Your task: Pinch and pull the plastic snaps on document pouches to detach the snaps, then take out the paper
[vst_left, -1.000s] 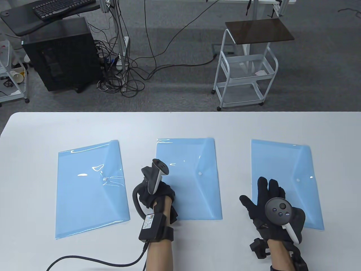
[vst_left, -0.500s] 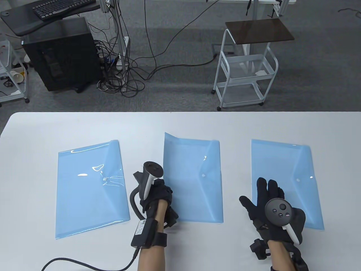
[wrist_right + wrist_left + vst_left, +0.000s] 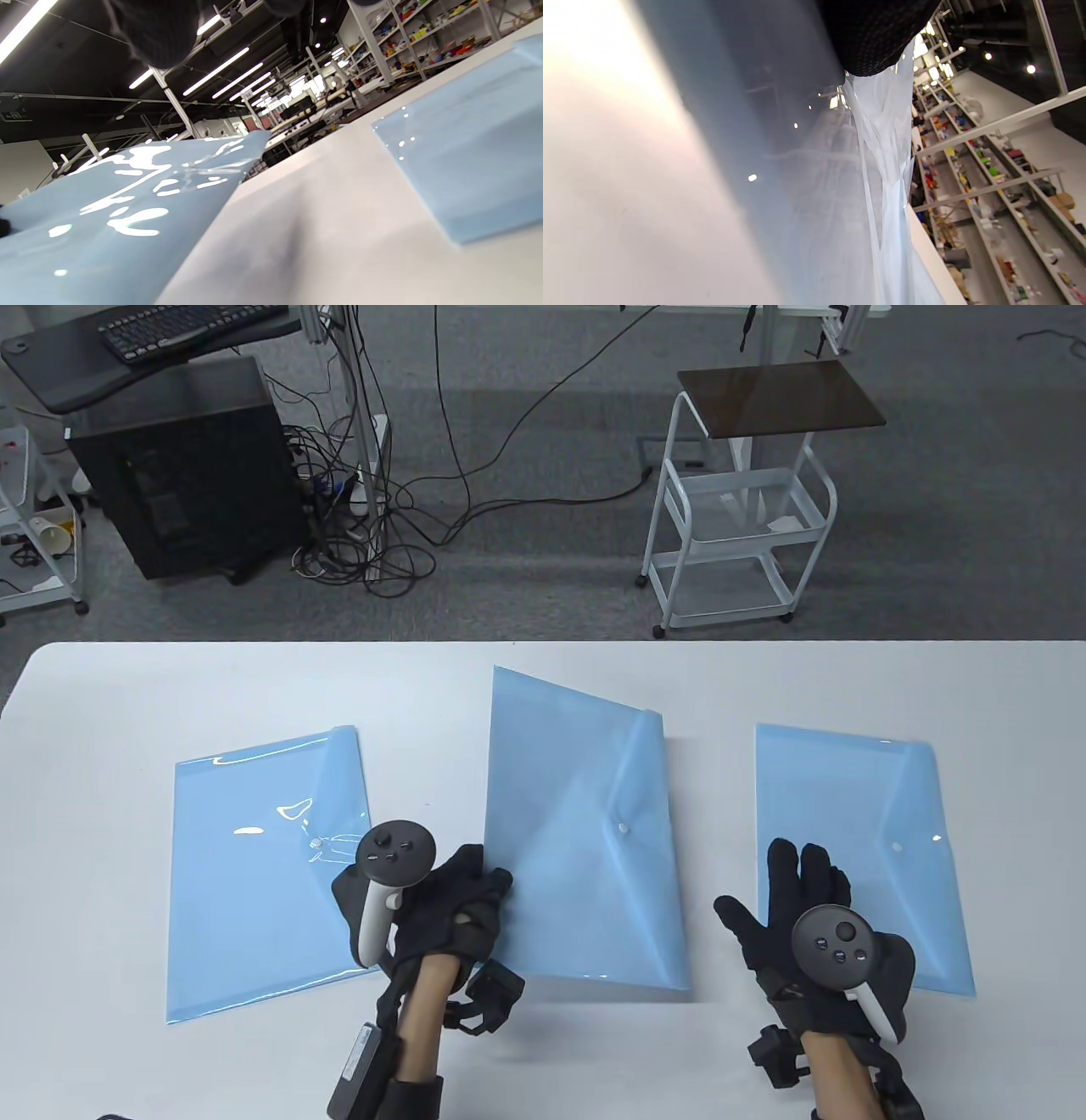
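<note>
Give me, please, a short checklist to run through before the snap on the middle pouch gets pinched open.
1. Left hand grips the middle pouch at its near left edge: ok.
2. Pouch steady for pinching: not ok; its left side is raised off the table, only the right side is down.
3. Snap visible and unobstructed: ok.
4. Snap still closed: cannot tell for sure, though the flap lies flat.
5. Right hand free to pinch: ok; its fingers lie straight on the right pouch, holding nothing.
6. Paper inside: cannot tell.
</note>
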A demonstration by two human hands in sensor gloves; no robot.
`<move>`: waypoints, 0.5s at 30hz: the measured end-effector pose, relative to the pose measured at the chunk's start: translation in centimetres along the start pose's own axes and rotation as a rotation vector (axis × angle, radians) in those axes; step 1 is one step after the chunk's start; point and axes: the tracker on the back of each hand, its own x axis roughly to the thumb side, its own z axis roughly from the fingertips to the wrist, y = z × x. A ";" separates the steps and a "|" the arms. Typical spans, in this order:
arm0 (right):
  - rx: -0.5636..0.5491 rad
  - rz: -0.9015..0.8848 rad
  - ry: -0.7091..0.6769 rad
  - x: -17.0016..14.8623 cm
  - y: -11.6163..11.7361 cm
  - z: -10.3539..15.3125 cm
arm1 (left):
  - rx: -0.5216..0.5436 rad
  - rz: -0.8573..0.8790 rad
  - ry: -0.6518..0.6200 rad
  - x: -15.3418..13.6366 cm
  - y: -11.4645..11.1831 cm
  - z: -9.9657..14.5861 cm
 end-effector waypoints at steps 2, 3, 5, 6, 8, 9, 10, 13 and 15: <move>-0.001 -0.001 -0.003 0.1 0.0 0.1 | -0.008 -0.003 -0.014 -0.8 -0.2 1.0; 0.000 0.002 -0.005 0.1 0.0 0.1 | -0.016 -0.013 -0.013 -1.2 -0.3 1.6; 0.003 0.010 -0.003 0.2 0.1 0.1 | -0.033 -0.017 -0.011 -2.1 -0.7 2.2; 0.006 0.011 -0.002 0.2 0.2 0.1 | -0.049 -0.016 -0.007 -2.6 -0.8 2.4; 0.012 0.015 0.000 0.3 0.4 0.1 | -0.071 0.012 0.010 -3.7 -1.2 2.4; 0.014 0.016 -0.001 0.3 0.4 0.1 | -0.079 0.019 0.018 -4.1 -1.3 2.4; 0.017 0.019 -0.001 0.4 0.5 0.2 | -0.087 0.026 0.031 -4.5 -1.4 2.2; 0.024 0.031 -0.005 0.6 0.7 0.2 | -0.091 0.013 0.060 -5.3 -1.7 1.9; 0.030 0.040 -0.008 0.7 0.9 0.2 | -0.096 0.018 0.079 -5.8 -2.0 1.7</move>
